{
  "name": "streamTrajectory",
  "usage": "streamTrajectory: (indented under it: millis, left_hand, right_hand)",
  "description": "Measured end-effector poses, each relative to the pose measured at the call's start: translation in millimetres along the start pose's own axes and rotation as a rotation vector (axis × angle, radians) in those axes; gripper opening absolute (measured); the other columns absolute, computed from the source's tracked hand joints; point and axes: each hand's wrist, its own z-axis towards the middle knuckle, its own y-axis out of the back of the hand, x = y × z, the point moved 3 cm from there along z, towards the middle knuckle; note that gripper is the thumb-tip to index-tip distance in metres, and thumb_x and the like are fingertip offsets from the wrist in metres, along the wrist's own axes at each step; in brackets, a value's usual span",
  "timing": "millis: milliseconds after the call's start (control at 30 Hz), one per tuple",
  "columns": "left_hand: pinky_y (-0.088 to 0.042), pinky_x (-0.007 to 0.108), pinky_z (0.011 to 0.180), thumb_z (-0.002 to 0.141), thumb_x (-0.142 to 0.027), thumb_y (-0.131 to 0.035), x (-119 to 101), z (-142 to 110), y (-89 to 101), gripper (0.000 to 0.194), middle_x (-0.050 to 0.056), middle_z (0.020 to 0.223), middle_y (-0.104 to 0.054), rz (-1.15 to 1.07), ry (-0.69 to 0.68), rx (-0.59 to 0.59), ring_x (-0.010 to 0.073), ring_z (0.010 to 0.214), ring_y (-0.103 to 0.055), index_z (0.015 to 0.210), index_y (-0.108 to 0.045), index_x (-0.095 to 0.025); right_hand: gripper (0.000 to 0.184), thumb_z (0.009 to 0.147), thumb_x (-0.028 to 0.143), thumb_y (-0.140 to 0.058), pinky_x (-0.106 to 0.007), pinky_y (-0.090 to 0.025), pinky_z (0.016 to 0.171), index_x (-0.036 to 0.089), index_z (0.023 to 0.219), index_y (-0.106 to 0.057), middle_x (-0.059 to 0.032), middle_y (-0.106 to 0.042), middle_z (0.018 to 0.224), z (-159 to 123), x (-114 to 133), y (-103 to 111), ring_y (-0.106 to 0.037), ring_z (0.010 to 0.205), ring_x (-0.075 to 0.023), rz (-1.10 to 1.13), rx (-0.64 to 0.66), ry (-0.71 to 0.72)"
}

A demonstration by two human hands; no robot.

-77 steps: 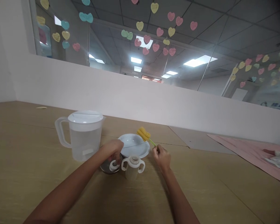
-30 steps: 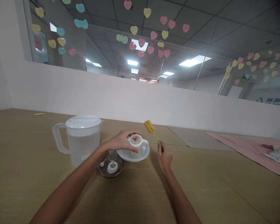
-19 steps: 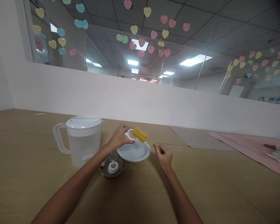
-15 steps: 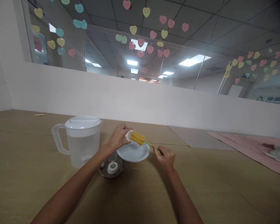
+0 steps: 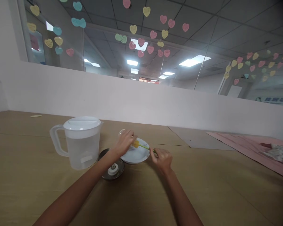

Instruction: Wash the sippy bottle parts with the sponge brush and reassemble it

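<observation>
My left hand (image 5: 125,142) is closed around a small clear baby bottle (image 5: 121,132), tilted above a white bowl (image 5: 135,157); fingers cover most of the bottle. My right hand (image 5: 162,159) grips the green handle (image 5: 144,146) of a bottle brush. Its yellow sponge head (image 5: 136,143) is at the bottle's mouth, mostly inside or hidden by my left hand. Below my left wrist, a round metal dish (image 5: 119,172) holds a white bottle collar with a teat (image 5: 113,169). My left forearm hides part of this dish.
A lidded clear plastic pitcher (image 5: 81,146) with water stands left of the dish, its handle to the left. A pink cloth (image 5: 240,147) with a patterned bundle (image 5: 278,153) lies at right. A white wall (image 5: 132,103) with glass above bounds the tabletop's far side.
The yellow sponge head has gone deeper into the bottle and shows much less. Both hands have come closer together; the left hand has turned over the bottle. The view has shifted slightly.
</observation>
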Motion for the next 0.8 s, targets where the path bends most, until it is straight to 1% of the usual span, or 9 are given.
streamTrajectory:
  millis: [133, 233, 300, 367, 467, 533, 667, 733, 800]
  left_hand:
    - [-0.035, 0.035, 0.077, 0.083, -0.009, -0.036, 16.5, -3.3, 1.6, 0.028, 0.01, 0.093, -0.053, 0.084, 0.006, -0.024, 0.0214, 0.089, -0.047, 0.101, -0.056, -0.017]
    - [-0.036, 0.036, 0.078, 0.082, -0.008, -0.036, 24.8, -5.8, 3.2, 0.03, 0.01, 0.093, -0.054, 0.086, 0.024, -0.013, 0.0227, 0.09, -0.048, 0.102, -0.057, -0.016]
    - [-0.037, 0.036, 0.079, 0.079, -0.011, -0.043, 29.5, -6.3, 6.0, 0.03, 0.01, 0.096, -0.053, -0.014, 0.093, -0.021, 0.0227, 0.091, -0.049, 0.106, -0.056, -0.017]
    - [-0.04, 0.034, 0.08, 0.074, -0.022, -0.055, 33.2, -5.7, 11.2, 0.037, 0.009, 0.1, -0.053, -0.213, 0.212, -0.052, 0.0219, 0.092, -0.05, 0.111, -0.054, -0.019]
    - [-0.042, 0.032, 0.081, 0.062, -0.041, -0.065, 33.0, -3.7, 24.7, 0.054, 0.006, 0.104, -0.054, -0.552, 0.401, -0.104, 0.0214, 0.094, -0.052, 0.111, -0.054, -0.02]
    - [-0.042, 0.031, 0.082, 0.059, -0.048, -0.065, 26.1, -1.4, 36.7, 0.056, 0.005, 0.105, -0.057, -0.743, 0.456, -0.082, 0.0218, 0.095, -0.053, 0.107, -0.056, -0.021]
    - [-0.044, 0.028, 0.077, 0.065, -0.051, -0.059, -0.6, 1.5, 59.9, 0.051, 0.002, 0.103, -0.062, -1.093, 0.38, 0.122, 0.0198, 0.092, -0.057, 0.105, -0.057, -0.02]
    - [-0.044, 0.027, 0.079, 0.066, -0.05, -0.059, -13.8, 0.0, 66.2, 0.054, 0.003, 0.106, -0.061, -1.154, 0.337, 0.22, 0.0194, 0.094, -0.057, 0.11, -0.055, -0.019]
    - [-0.043, 0.027, 0.081, 0.063, -0.049, -0.061, -25.1, -3.2, 66.8, 0.064, 0.003, 0.112, -0.059, -1.127, 0.3, 0.303, 0.0198, 0.098, -0.055, 0.118, -0.05, -0.02]
  right_hand:
    - [0.042, 0.083, 0.037, -0.043, -0.023, -0.022, 0.05, 0.016, 0.048, -0.055, -0.0015, -0.053, 0.045, -4.3, -26.2, -3.2, -0.044, 0.045, -0.009, -0.059, 0.126, -0.196]
    - [0.045, 0.086, 0.04, -0.034, -0.024, -0.021, 0.049, 0.016, 0.06, -0.061, -0.0046, -0.06, 0.055, -8.4, -45.2, -8.2, -0.049, 0.049, -0.0116, -0.131, 0.25, -0.494]
    - [0.046, 0.088, 0.042, -0.029, -0.024, -0.022, 0.049, 0.017, 0.073, -0.064, -0.0065, -0.064, 0.064, -11.8, -54.5, -13.0, -0.053, 0.054, -0.0141, -0.154, 0.369, -0.66]
    - [0.043, 0.089, 0.041, -0.027, -0.024, -0.025, 0.05, 0.016, 0.085, -0.063, -0.0083, -0.066, 0.073, -15.9, -59.8, -19.9, -0.056, 0.061, -0.0162, -0.154, 0.515, -0.735]
    - [0.036, 0.089, 0.033, -0.029, -0.024, -0.031, 0.054, 0.014, 0.093, -0.06, -0.0108, -0.065, 0.085, -24.7, -61.7, -32.1, -0.059, 0.072, -0.0188, -0.163, 0.741, -0.727]
    - [0.033, 0.088, 0.029, -0.031, -0.024, -0.033, 0.057, 0.013, 0.092, -0.06, -0.0116, -0.065, 0.089, -31.0, -60.4, -39.4, -0.06, 0.078, -0.02, -0.155, 0.844, -0.693]
    - [0.028, 0.085, 0.027, -0.037, -0.025, -0.036, 0.059, 0.014, 0.087, -0.062, -0.0124, -0.065, 0.088, -39.2, -56.6, -48.1, -0.061, 0.08, -0.0202, -0.11, 0.935, -0.646]
    - [0.028, 0.084, 0.026, -0.039, -0.025, -0.036, 0.059, 0.014, 0.084, -0.064, -0.0133, -0.065, 0.088, -41.5, -55.4, -50.4, -0.061, 0.08, -0.0203, -0.09, 0.973, -0.621]
    - [0.026, 0.082, 0.026, -0.041, -0.025, -0.037, 0.058, 0.014, 0.08, -0.065, -0.0142, -0.065, 0.087, -43.5, -55.0, -52.0, -0.061, 0.08, -0.0207, -0.076, 1.007, -0.598]
